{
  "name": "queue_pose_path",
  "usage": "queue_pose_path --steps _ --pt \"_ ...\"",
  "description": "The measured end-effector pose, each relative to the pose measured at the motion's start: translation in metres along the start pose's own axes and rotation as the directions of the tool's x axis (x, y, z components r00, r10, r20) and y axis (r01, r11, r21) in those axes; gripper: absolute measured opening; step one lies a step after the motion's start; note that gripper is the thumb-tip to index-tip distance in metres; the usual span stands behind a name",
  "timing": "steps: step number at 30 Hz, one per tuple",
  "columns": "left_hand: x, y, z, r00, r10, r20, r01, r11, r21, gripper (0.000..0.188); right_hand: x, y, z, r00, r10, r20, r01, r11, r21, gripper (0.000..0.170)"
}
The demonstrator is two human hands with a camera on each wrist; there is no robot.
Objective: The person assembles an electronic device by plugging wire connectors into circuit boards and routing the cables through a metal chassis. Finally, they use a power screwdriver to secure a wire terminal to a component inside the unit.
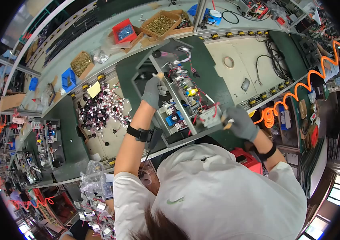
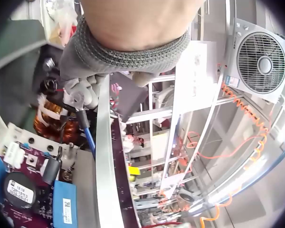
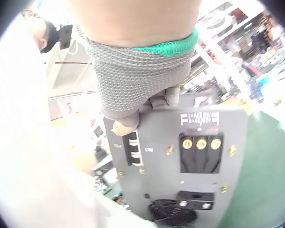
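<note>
An opened electrical machine with a grey metal chassis, circuit boards and wiring lies on the bench before me. My gloved left hand grips the chassis's middle divider, fingers on one side and thumb on the other. Close by its fingertips is a ring terminal on a blue cable, above a copper coil. At the near right end, my gloved right hand holds the top edge of the end panel. Its thumb lies in front beside the black switch, the other fingers behind the panel.
A heap of small wired parts covers the bench at left. Behind stand a red bin of screws and a box of brass-coloured parts. Black cables and a tape roll lie right; an orange coiled hose hangs there.
</note>
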State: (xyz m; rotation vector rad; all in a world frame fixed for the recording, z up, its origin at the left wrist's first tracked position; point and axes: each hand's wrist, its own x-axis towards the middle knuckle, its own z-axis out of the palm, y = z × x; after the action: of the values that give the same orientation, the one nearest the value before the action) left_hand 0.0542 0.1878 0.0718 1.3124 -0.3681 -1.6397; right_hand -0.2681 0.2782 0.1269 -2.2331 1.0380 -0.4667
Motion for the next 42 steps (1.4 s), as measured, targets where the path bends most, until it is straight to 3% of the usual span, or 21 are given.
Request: queue_pose_path --steps 4,6,7,10,14,16,17,20,21,23,24,26,27,30,33,34,36,38,39,41,42 --pt "0.0 -0.003 0.026 0.979 0.023 -0.201 -0.036 0.997 -0.063 0.03 0.008 0.083 0.001 0.988 -0.137 -0.068 0.127 0.983 -0.136 0.026" --pt "0.012 -0.01 0.028 0.96 0.051 -0.274 -0.068 0.996 -0.054 0.028 0.015 0.118 0.01 0.992 0.126 -0.002 -0.124 0.978 0.167 0.028" --pt "0.018 -0.012 0.03 0.946 0.07 -0.317 -0.097 0.993 -0.069 0.028 0.023 0.123 0.008 0.991 0.132 -0.009 -0.128 0.976 0.177 0.028" --pt "0.038 -0.017 0.029 0.94 0.108 -0.324 -0.094 0.994 0.057 0.03 0.043 0.133 0.011 0.937 0.307 0.17 -0.342 0.691 0.637 0.035" --pt "0.061 -0.014 0.026 0.93 0.105 -0.352 -0.046 0.984 0.173 0.031 0.039 0.145 0.021 0.899 0.428 0.093 -0.38 0.657 0.65 0.039" --pt "0.07 -0.011 0.022 0.927 0.093 -0.364 0.007 0.964 0.264 0.026 0.017 0.166 0.033 0.855 0.473 0.21 -0.517 0.803 0.297 0.042" --pt "0.073 -0.008 0.012 0.964 0.019 -0.266 0.115 0.869 0.481 0.024 0.003 0.171 0.043 0.848 0.48 0.225 -0.529 0.794 0.301 0.042" --pt "0.092 -0.012 -0.062 0.937 0.289 0.195 -0.285 0.31 0.907 0.032 -0.03 0.154 0.066 0.775 0.577 0.257 -0.629 0.74 0.237 0.042" --pt "0.048 0.015 -0.046 0.927 0.324 0.191 -0.234 0.096 0.968 0.04 -0.038 0.14 0.066 0.727 0.629 0.277 -0.685 0.691 0.229 0.039" --pt "-0.013 0.042 -0.034 0.906 0.197 0.375 -0.335 -0.208 0.919 0.043 -0.073 0.14 0.086 0.642 0.692 0.33 -0.765 0.607 0.215 0.035" --pt "-0.026 0.036 -0.041 0.909 0.193 0.369 -0.329 -0.207 0.921 0.043 -0.103 0.16 0.106 0.608 0.707 0.362 -0.792 0.575 0.208 0.033" --pt "-0.039 0.022 -0.054 0.828 -0.092 0.553 -0.49 -0.598 0.634 0.039 -0.144 0.176 0.127 0.529 0.727 0.438 -0.845 0.401 0.354 0.031" --pt "-0.036 0.014 -0.06 0.831 -0.098 0.548 -0.49 -0.595 0.637 0.039 -0.159 0.185 0.132 0.524 0.726 0.446 -0.848 0.396 0.352 0.031" --pt "-0.024 -0.011 -0.069 0.69 0.175 0.702 -0.498 -0.59 0.636 0.02 -0.186 0.2 0.136 0.312 0.809 0.498 -0.933 0.162 0.322 0.026" --pt "-0.02 -0.013 -0.063 0.598 0.19 0.779 -0.585 -0.561 0.586 0.016 -0.183 0.225 0.139 0.331 0.839 0.432 -0.842 0.056 0.536 0.024" --pt "-0.021 -0.018 -0.059 0.599 0.189 0.778 -0.585 -0.56 0.587 0.016 -0.167 0.221 0.126 0.41 0.775 0.482 -0.742 -0.024 0.67 0.028" --pt "-0.033 -0.037 -0.049 0.649 0.208 0.731 -0.593 -0.463 0.659 0.016 -0.117 0.186 0.091 0.356 0.807 0.471 -0.534 -0.238 0.812 0.035" --pt "-0.049 -0.056 -0.031 0.716 0.191 0.671 -0.558 -0.421 0.715 0.017 -0.085 0.152 0.077 0.508 0.823 0.255 -0.467 0.014 0.884 0.044" --pt "-0.055 -0.062 -0.021 0.772 0.174 0.612 -0.519 -0.385 0.764 0.019 -0.066 0.131 0.071 0.497 0.828 0.259 -0.467 0.003 0.884 0.044" --pt "-0.055 -0.055 -0.005 0.836 0.046 0.547 -0.499 -0.35 0.793 0.025 -0.033 0.096 0.066 0.616 0.786 -0.055 -0.407 0.377 0.832 0.055" --pt "-0.051 -0.044 0.004 0.893 0.134 0.43 -0.414 -0.129 0.901 0.028 -0.024 0.094 0.069 0.686 0.714 -0.138 -0.447 0.564 0.694 0.06"
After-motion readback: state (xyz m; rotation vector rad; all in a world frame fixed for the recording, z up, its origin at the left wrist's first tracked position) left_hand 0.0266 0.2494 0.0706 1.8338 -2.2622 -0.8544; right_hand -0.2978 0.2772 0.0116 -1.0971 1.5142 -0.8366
